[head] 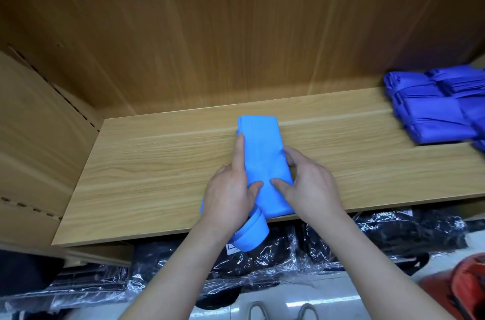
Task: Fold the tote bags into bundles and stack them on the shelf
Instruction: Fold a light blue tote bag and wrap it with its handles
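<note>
A light blue tote bag (262, 154), folded into a long narrow strip, lies lengthwise on the wooden shelf (157, 162). Its handles (250, 234) hang in a loop over the shelf's front edge. My left hand (231, 193) grips the strip's left edge, index finger stretched along the side and thumb on top. My right hand (307, 183) holds the right edge, its fingers curled round the side and its thumb pressing on the fabric. The two thumbs nearly meet on the cloth.
A stack of darker blue folded tote bundles (441, 107) sits at the shelf's right end. The shelf's wooden back and left side panel enclose the space. Below, black items in clear plastic wrap (262, 262) lie on a lower level. An orange-red object (464, 291) is at bottom right.
</note>
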Available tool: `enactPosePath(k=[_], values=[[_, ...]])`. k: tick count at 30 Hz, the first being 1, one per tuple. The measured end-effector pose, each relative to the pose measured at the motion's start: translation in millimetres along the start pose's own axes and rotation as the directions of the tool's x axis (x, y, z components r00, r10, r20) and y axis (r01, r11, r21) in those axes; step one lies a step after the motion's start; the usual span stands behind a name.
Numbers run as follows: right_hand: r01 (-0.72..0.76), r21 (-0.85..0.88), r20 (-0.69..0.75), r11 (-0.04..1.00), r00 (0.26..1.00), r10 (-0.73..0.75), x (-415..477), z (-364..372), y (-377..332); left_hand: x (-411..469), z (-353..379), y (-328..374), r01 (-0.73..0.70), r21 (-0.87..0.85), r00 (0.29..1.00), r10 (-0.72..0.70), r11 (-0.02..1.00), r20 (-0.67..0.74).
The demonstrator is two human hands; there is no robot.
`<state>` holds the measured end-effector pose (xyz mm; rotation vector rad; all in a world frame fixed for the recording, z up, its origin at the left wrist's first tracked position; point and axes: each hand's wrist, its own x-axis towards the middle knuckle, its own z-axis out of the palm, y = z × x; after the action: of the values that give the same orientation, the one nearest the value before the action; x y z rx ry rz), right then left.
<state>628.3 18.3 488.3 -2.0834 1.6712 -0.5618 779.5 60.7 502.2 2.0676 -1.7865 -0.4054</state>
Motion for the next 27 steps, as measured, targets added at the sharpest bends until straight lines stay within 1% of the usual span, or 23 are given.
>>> enactPosePath(k=[3, 7, 8, 11, 12, 14, 16, 17, 18, 19, 20, 21, 22, 23, 25, 27], values=[[0.025, -0.082, 0.023, 0.996, 0.999, -0.023, 3.0, 0.8, -2.4, 1.4, 2.6, -4.6, -0.07, 0.011, 0.997, 0.07, 0.997, 0.01], [-0.029, -0.026, 0.045, 0.999, 0.999, 0.03, 5.6, 7.3, -6.0, -0.3, 8.6, -4.3, -0.101, 0.031, 0.993, 0.099, 0.994, 0.062], [-0.029, -0.028, 0.046, 0.999, 0.998, 0.031, 6.6, 8.2, -5.7, -0.3, 7.0, -6.1, -0.101, 0.052, 0.991, 0.095, 0.994, 0.095], [-0.009, -0.064, 0.049, 0.998, 0.999, 0.013, 7.9, 9.8, -5.0, 11.4, -15.9, -15.3, -0.095, 0.187, 0.964, 0.044, 0.978, 0.262], [-0.007, -0.076, 0.051, 0.997, 0.999, 0.011, 8.1, 9.9, -5.6, 15.1, -30.6, -14.3, -0.096, 0.201, 0.962, 0.039, 0.975, 0.271], [-0.005, -0.092, 0.057, 0.996, 0.998, 0.01, 7.0, 10.4, -6.9, 17.8, -63.0, -5.2, -0.11, 0.155, 0.979, 0.08, 0.982, 0.185], [0.005, -0.091, 0.063, 0.996, 0.998, 0.001, 6.2, 10.0, -7.6, 9.1, -95.2, 17.8, -0.137, -0.024, 0.988, 0.138, 0.99, 0.072], [0.01, -0.089, 0.069, 0.996, 0.998, -0.004, 5.9, 9.3, -8.1, 1.8, -105.8, 31.6, -0.169, -0.082, 0.985, 0.172, 0.982, 0.027], [0.011, -0.084, 0.082, 0.996, 0.997, -0.005, 5.8, 8.6, -8.1, -5.6, -110.7, 43.9, -0.233, -0.059, 0.972, 0.234, 0.971, 0.016], [0.012, -0.074, 0.1, 0.997, 0.995, -0.005, 6.1, 7.1, -8.0, -13.1, -106.3, 54.3, -0.316, 0.041, 0.948, 0.314, 0.948, 0.051], [0.013, -0.062, 0.124, 0.998, 0.992, -0.005, 6.7, 6.1, -6.8, -19.9, -96.1, 61.7, -0.375, 0.173, 0.925, 0.355, 0.911, 0.135], [0.015, -0.049, 0.14, 0.999, 0.99, -0.008, 7.4, 5.0, -5.3, -25.3, -79.3, 61.9, -0.403, 0.288, 0.911, 0.351, 0.869, 0.217], [0.022, -0.034, 0.142, 0.999, 0.99, -0.017, 8.2, 4.6, -3.0, -25.9, -59.7, 55.9, -0.408, 0.356, 0.907, 0.33, 0.84, 0.262], [0.037, -0.008, 0.132, 0.999, 0.991, -0.036, 8.6, 4.6, -0.2, -22.1, -41.4, 45.6, -0.404, 0.387, 0.911, 0.327, 0.829, 0.251], [0.072, 0.059, 0.106, 0.996, 0.991, -0.078, 7.8, 5.4, 5.9, -10.7, -18.6, 22.7, -0.352, 0.362, 0.934, 0.299, 0.863, 0.196], [0.092, 0.105, 0.1, 0.99, 0.99, -0.103, 6.7, 5.8, 11.6, -3.3, -6.3, 3.5, -0.317, 0.326, 0.929, 0.223, 0.891, 0.295]])
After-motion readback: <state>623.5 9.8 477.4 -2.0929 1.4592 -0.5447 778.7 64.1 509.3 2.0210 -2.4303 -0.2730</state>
